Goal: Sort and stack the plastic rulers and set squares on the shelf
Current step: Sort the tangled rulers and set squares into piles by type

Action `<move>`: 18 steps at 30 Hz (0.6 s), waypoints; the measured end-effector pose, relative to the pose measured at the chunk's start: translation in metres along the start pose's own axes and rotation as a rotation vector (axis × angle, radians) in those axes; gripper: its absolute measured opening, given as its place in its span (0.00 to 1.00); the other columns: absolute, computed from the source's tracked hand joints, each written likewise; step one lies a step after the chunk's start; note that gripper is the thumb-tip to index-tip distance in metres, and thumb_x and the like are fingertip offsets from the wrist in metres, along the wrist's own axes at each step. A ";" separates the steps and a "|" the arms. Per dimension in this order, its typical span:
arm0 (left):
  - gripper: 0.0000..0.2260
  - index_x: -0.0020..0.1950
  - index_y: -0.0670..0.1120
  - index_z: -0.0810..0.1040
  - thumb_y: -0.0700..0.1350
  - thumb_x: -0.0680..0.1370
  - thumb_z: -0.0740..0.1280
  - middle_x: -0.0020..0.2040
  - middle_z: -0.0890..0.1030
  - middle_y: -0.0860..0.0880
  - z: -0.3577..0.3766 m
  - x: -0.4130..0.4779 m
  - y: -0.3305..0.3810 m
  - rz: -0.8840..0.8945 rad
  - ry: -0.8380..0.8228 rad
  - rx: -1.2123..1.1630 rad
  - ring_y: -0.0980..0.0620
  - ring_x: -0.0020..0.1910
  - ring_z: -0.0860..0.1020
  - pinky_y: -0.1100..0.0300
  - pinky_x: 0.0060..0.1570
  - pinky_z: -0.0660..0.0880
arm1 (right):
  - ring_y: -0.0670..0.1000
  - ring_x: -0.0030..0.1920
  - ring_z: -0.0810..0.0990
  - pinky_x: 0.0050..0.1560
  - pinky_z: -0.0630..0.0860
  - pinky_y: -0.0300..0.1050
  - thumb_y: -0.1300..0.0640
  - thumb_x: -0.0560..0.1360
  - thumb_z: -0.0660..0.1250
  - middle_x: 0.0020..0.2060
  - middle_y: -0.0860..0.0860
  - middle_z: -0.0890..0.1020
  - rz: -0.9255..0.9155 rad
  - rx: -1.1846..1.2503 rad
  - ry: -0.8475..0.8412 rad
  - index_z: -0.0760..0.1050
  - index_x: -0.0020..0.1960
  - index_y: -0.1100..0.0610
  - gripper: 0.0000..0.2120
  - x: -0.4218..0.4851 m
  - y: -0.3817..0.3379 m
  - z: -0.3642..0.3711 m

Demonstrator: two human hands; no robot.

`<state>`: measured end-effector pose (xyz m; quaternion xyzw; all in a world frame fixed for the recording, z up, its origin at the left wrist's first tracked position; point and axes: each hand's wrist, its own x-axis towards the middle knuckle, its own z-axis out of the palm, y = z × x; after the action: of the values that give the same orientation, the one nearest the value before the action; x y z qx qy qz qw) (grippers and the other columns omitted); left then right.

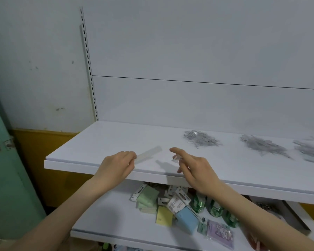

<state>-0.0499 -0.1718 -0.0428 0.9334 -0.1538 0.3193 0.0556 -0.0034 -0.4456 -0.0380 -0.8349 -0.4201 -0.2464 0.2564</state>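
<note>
On the lower shelf (101, 223), nearest of all, packets (170, 209) in green, yellow and blue are heaped loosely; no part in the sorting is played by them. Above, at the front edge of the upper shelf (91, 151), one end of a clear ruler (150, 153) is pinched by the left hand (116, 165), and the strip is held low, angled away to the right. Whether its far end touches the board cannot be told. The right hand (194, 169) is held just beside it, index finger stretched out, the others loosely curled. A small clear sliver (175, 158) is seen at its fingertips, but whether it is gripped cannot be told.

A single ruler is judged to be in hand for placing. Farther back and to the right, three piles of clear plastic pieces (199, 138) (265, 145) (310, 151) are spread. A matching pile must next be chosen and the ruler laid flat and square on it. Only the right hand lies in that path, though clear edges on white will be hard to line up. Behind, a white back panel (188, 51) and a slotted upright (88, 60) are seen, with a green door (7, 160) at the left.
</note>
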 end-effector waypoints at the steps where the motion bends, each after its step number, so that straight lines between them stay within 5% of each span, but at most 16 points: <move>1: 0.06 0.45 0.49 0.69 0.47 0.76 0.55 0.28 0.74 0.54 -0.002 0.005 0.006 -0.026 -0.008 -0.017 0.51 0.23 0.72 0.60 0.18 0.67 | 0.51 0.33 0.77 0.34 0.76 0.51 0.53 0.79 0.48 0.33 0.45 0.77 0.032 0.013 -0.007 0.65 0.69 0.48 0.20 -0.002 0.000 -0.005; 5: 0.05 0.46 0.50 0.60 0.50 0.78 0.49 0.24 0.64 0.55 0.001 0.029 0.029 -0.030 -0.046 -0.136 0.49 0.17 0.62 0.61 0.17 0.57 | 0.41 0.42 0.69 0.41 0.68 0.43 0.46 0.73 0.49 0.48 0.43 0.77 0.096 -0.085 -0.088 0.65 0.71 0.47 0.27 -0.008 0.007 -0.022; 10: 0.09 0.46 0.56 0.56 0.46 0.81 0.55 0.32 0.78 0.40 0.026 0.062 0.047 -0.011 -0.129 -0.333 0.38 0.28 0.75 0.46 0.27 0.72 | 0.39 0.47 0.69 0.51 0.66 0.36 0.51 0.66 0.62 0.53 0.42 0.72 0.263 0.104 -0.171 0.66 0.69 0.52 0.31 -0.014 0.024 -0.039; 12: 0.05 0.46 0.56 0.56 0.54 0.79 0.50 0.38 0.80 0.36 0.033 0.075 0.054 -0.018 -0.142 -0.413 0.37 0.33 0.78 0.43 0.30 0.76 | 0.38 0.48 0.70 0.50 0.65 0.30 0.52 0.67 0.66 0.54 0.44 0.73 0.282 0.118 -0.176 0.68 0.69 0.52 0.31 -0.017 0.032 -0.046; 15: 0.08 0.46 0.53 0.58 0.56 0.76 0.45 0.33 0.79 0.42 0.039 0.094 0.068 0.068 -0.082 -0.366 0.41 0.26 0.75 0.47 0.24 0.73 | 0.33 0.48 0.70 0.48 0.65 0.25 0.53 0.70 0.73 0.56 0.44 0.71 0.316 0.095 -0.160 0.68 0.72 0.52 0.32 -0.023 0.044 -0.058; 18: 0.06 0.47 0.50 0.63 0.52 0.77 0.51 0.29 0.70 0.55 0.043 0.110 0.077 0.198 -0.008 -0.313 0.50 0.24 0.67 0.60 0.23 0.65 | 0.31 0.48 0.70 0.47 0.67 0.27 0.50 0.69 0.76 0.54 0.44 0.72 0.354 0.057 -0.129 0.68 0.72 0.53 0.34 -0.029 0.054 -0.069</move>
<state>0.0324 -0.2815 -0.0090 0.8948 -0.2931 0.2918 0.1679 0.0129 -0.5335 -0.0167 -0.9023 -0.2889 -0.1313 0.2919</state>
